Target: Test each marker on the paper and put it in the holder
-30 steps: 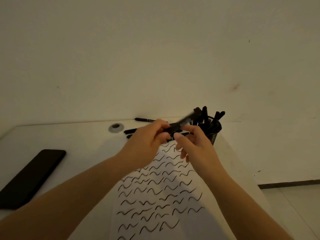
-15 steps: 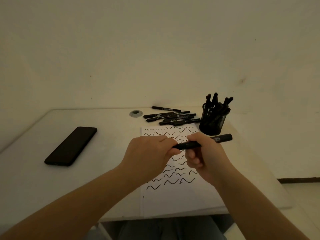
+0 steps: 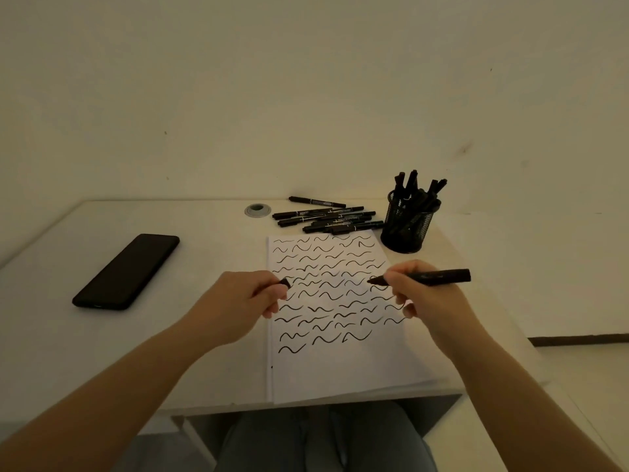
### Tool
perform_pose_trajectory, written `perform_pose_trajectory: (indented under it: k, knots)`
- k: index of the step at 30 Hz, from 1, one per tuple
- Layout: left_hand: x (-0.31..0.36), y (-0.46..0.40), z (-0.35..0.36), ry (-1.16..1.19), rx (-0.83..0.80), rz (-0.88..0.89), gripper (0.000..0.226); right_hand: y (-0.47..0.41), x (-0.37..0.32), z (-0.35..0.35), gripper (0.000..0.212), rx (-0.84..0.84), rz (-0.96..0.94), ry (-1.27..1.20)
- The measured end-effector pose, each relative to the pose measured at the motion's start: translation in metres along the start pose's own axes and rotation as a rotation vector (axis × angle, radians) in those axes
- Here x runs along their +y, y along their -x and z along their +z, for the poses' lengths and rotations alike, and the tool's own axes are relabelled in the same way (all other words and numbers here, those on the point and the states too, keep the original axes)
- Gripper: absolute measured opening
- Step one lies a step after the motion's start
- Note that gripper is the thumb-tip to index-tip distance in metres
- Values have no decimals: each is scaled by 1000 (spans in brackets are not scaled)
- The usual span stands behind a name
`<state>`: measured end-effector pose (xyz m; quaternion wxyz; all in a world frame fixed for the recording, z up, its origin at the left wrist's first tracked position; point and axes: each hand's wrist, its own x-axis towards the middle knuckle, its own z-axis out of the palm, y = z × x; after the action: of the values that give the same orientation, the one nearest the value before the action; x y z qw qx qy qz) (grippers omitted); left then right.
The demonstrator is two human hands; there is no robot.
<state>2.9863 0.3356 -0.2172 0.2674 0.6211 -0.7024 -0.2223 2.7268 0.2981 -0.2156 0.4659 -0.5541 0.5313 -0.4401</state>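
Now that the cap (image 3: 284,283) has come off, pinched in the left hand (image 3: 240,303), the hands are apart; the right hand (image 3: 420,298) grips the bared marker (image 3: 439,277) above the paper (image 3: 335,366), ready to test, holder (image 3: 406,226) beyond.

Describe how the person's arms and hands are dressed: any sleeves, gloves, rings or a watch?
Both forearms are bare up to the frame edge, with no sleeves in view. The left hand and right hand wear no gloves, and no rings, watch or bracelets show.
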Motion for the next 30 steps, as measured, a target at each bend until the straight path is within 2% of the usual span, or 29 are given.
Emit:
perform_pose_trajectory:
  k: [4,7,10,16,22,28,30]
  knots:
    - [2,-1,19,-6,50,51,21,7,14,5,7,-28,-50,18]
    - [7,-3,33,-40,47,133,18,9,23,9,12,96,-85,57]
    - [9,-7,48,-119,37,191,26,13,32,3,11,178,-130,130]
    - [9,-12,65,-250,-3,209,25,22,50,2,15,132,-138,210]
    - [10,-13,66,-246,-3,197,19,22,54,3,14,79,-157,285]
    - [11,-15,66,-270,-9,164,21,24,53,-3,17,231,-183,355]
    - [12,-14,65,-269,-2,172,22,27,50,-7,14,313,-225,294]
